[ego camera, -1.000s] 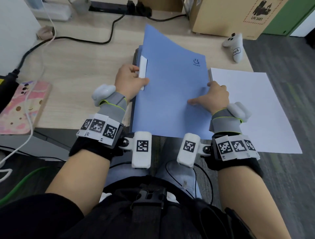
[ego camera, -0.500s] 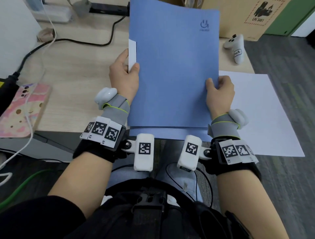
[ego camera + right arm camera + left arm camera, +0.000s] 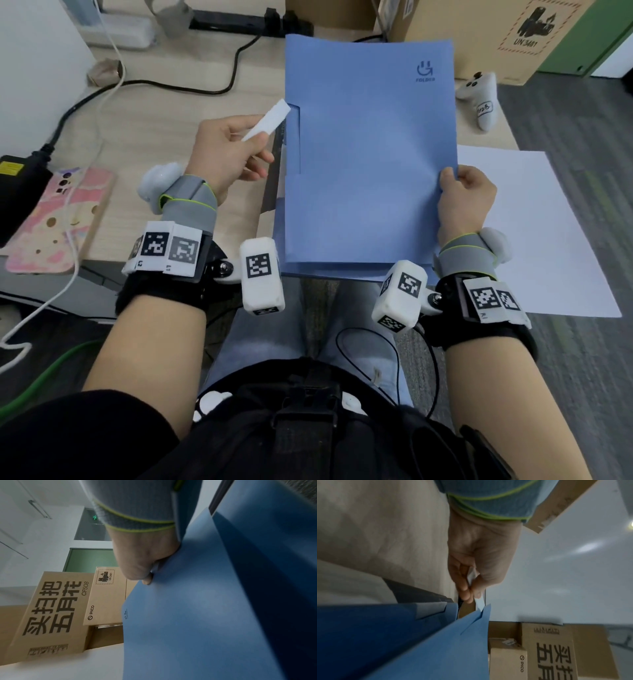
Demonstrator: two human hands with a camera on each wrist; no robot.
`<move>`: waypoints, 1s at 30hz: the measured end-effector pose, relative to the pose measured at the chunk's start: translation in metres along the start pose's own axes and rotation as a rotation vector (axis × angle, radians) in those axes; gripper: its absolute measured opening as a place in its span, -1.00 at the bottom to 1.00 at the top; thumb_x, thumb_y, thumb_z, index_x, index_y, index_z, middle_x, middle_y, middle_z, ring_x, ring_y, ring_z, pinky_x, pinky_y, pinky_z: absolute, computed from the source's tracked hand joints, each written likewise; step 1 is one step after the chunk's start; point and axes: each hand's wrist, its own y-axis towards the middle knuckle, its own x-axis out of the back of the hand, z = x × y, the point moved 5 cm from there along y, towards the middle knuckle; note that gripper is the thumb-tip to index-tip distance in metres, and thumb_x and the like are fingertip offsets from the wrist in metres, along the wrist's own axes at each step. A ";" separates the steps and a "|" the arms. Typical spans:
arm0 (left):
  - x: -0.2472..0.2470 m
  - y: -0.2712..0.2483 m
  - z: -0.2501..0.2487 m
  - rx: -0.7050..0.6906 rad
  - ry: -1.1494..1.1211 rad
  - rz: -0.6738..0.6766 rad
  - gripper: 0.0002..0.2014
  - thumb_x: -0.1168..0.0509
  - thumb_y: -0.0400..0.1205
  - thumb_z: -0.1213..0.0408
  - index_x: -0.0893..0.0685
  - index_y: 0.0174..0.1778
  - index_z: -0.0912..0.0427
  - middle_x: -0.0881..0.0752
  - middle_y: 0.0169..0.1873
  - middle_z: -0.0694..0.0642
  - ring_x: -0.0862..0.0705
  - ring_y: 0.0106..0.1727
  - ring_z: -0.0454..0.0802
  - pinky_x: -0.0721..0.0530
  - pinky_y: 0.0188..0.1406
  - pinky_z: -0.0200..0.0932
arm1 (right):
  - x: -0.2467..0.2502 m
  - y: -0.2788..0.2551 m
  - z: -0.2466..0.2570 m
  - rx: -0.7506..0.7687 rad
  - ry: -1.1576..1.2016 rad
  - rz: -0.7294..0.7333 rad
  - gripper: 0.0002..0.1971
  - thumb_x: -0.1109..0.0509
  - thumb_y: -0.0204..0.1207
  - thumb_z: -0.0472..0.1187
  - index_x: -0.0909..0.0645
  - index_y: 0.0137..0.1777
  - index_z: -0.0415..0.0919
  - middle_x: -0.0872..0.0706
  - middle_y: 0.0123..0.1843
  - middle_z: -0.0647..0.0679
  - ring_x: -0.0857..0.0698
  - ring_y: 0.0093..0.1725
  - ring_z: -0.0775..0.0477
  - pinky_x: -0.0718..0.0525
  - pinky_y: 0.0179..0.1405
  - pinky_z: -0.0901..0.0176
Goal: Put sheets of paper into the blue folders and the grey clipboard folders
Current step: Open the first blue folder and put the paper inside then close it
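Note:
A blue folder is raised over the desk, front cover towards me. My right hand grips its right edge, thumb on top. To its left, my left hand pinches a narrow white strip whose far tip sits at the folder's left edge. A second blue folder lies underneath, on a dark grey clipboard folder. White sheets of paper lie to the right, overhanging the desk edge.
A phone in a pink case and a black adapter sit at the left. Cables cross the back of the desk to a power strip. A white controller and cardboard boxes stand at the back right.
Both hands lifted the top blue folder off the stack. My left hand then came off its left edge, swinging the white strip out to the left; my right hand still holds the right edge.

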 end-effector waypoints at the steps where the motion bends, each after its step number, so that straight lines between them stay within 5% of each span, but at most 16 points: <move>1: 0.004 0.002 0.002 0.003 -0.052 -0.082 -0.71 -0.26 0.64 0.39 -0.63 0.29 0.22 -0.69 -0.60 -0.06 -0.56 -0.69 -0.24 -0.51 -0.64 -0.41 | -0.001 0.000 0.001 0.006 0.007 0.004 -0.77 -0.31 0.44 -0.30 -0.51 -0.40 -0.01 -0.53 -0.44 0.11 -0.45 -0.44 0.17 -0.47 -0.20 0.24; 4: 0.011 0.002 0.006 0.027 -0.248 -0.297 -0.71 -0.34 0.58 0.43 -0.55 0.22 0.25 -0.67 -0.43 0.11 -0.59 -0.64 -0.23 -0.57 -0.57 -0.38 | 0.001 -0.003 0.004 0.017 0.033 0.003 -0.77 -0.31 0.45 -0.31 -0.52 -0.40 -0.03 -0.53 -0.45 0.13 -0.43 -0.49 0.27 -0.47 -0.24 0.27; 8: 0.021 0.007 0.011 0.055 -0.518 -0.442 -0.83 -0.29 0.62 0.46 -0.45 0.05 0.22 -0.65 -0.44 0.11 -0.66 -0.57 -0.18 -0.65 -0.46 -0.37 | 0.008 -0.004 -0.002 0.003 0.085 0.010 -0.73 -0.31 0.45 -0.34 -0.54 -0.43 -0.03 -0.52 -0.56 0.25 -0.43 -0.51 0.27 -0.45 -0.31 0.31; 13: 0.000 0.002 0.003 0.101 -0.451 -0.207 -0.81 -0.12 0.73 0.33 -0.51 -0.19 0.21 -0.72 -0.23 0.13 -0.79 -0.32 -0.06 -0.74 -0.26 -0.30 | 0.014 -0.004 -0.005 -0.032 0.142 -0.023 -0.75 -0.30 0.43 -0.36 -0.58 -0.42 -0.06 -0.54 -0.54 0.22 -0.45 -0.49 0.21 -0.47 -0.28 0.30; 16: -0.030 -0.011 0.002 0.162 -0.339 0.036 -0.85 -0.15 0.73 0.29 -0.56 0.13 0.22 -0.74 -0.04 0.03 -0.77 -0.27 -0.02 -0.77 -0.23 -0.24 | 0.019 -0.005 -0.005 -0.052 0.135 -0.060 -0.72 -0.30 0.45 -0.40 -0.58 -0.43 -0.08 -0.55 -0.54 0.19 -0.45 -0.50 0.23 -0.49 -0.28 0.30; 18: -0.046 -0.018 0.004 0.161 -0.236 0.130 -0.69 -0.14 0.73 0.31 -0.46 0.40 0.17 -0.67 0.08 -0.10 -0.72 -0.34 -0.12 -0.74 -0.27 -0.27 | 0.025 -0.005 -0.006 -0.059 0.125 -0.090 -0.70 -0.31 0.45 -0.39 -0.59 -0.46 -0.08 -0.54 -0.59 0.26 -0.44 -0.50 0.22 -0.48 -0.30 0.31; 21: -0.065 -0.028 0.006 0.082 -0.175 0.165 -0.64 -0.14 0.70 0.45 -0.44 0.43 0.19 -0.63 0.11 -0.10 -0.69 -0.38 -0.39 -0.68 -0.29 -0.44 | 0.033 -0.006 -0.007 -0.059 0.086 -0.128 -0.79 -0.31 0.45 -0.33 -0.67 -0.38 -0.27 -0.49 -0.52 0.18 -0.40 -0.40 0.10 -0.46 -0.28 0.26; 22: -0.071 -0.032 0.007 0.054 -0.173 0.175 -0.62 -0.14 0.69 0.52 -0.45 0.43 0.21 -0.62 0.14 -0.06 -0.70 -0.28 -0.44 -0.67 -0.23 -0.49 | 0.034 -0.006 -0.007 -0.044 0.051 -0.131 -0.77 -0.29 0.43 -0.29 -0.66 -0.43 -0.18 -0.39 -0.55 0.19 -0.32 -0.41 0.08 -0.40 -0.33 0.25; 23: -0.078 -0.036 0.008 0.041 -0.179 0.182 -0.58 -0.13 0.67 0.57 -0.43 0.44 0.20 -0.61 0.19 -0.03 -0.70 -0.16 -0.43 -0.69 -0.11 -0.47 | 0.035 -0.008 -0.006 -0.022 0.000 -0.112 -0.74 -0.25 0.39 -0.26 -0.40 -0.51 -0.07 -0.25 -0.59 0.20 -0.21 -0.42 0.08 -0.29 -0.40 0.23; 25: -0.088 -0.041 0.012 0.054 -0.199 0.180 -0.52 -0.13 0.65 0.59 -0.38 0.51 0.22 -0.61 0.26 0.04 -0.70 0.09 -0.17 -0.71 0.14 -0.25 | 0.033 -0.010 -0.001 0.029 -0.142 -0.046 -0.70 -0.22 0.38 -0.23 -0.19 -0.49 -0.12 -0.13 -0.58 0.06 -0.10 -0.46 0.07 -0.11 -0.53 0.21; 27: -0.094 -0.042 0.015 0.063 -0.186 0.154 -0.50 -0.14 0.64 0.57 -0.37 0.53 0.22 -0.62 0.33 0.11 -0.67 0.23 0.01 -0.66 0.30 -0.01 | 0.033 -0.014 0.003 0.043 -0.299 0.008 -0.60 -0.28 0.45 -0.20 -0.11 -0.46 -0.12 -0.15 -0.52 -0.08 -0.12 -0.47 -0.02 -0.16 -0.60 0.21; 30: -0.096 -0.037 0.019 0.084 -0.170 0.132 -0.47 -0.17 0.64 0.55 -0.33 0.56 0.23 -0.58 0.39 0.12 -0.63 0.30 0.02 -0.61 0.36 0.03 | 0.041 -0.017 0.008 0.057 -0.386 0.042 -0.66 -0.35 0.48 -0.16 -0.30 -0.46 -0.08 -0.31 -0.49 -0.02 -0.25 -0.45 0.01 -0.26 -0.56 0.28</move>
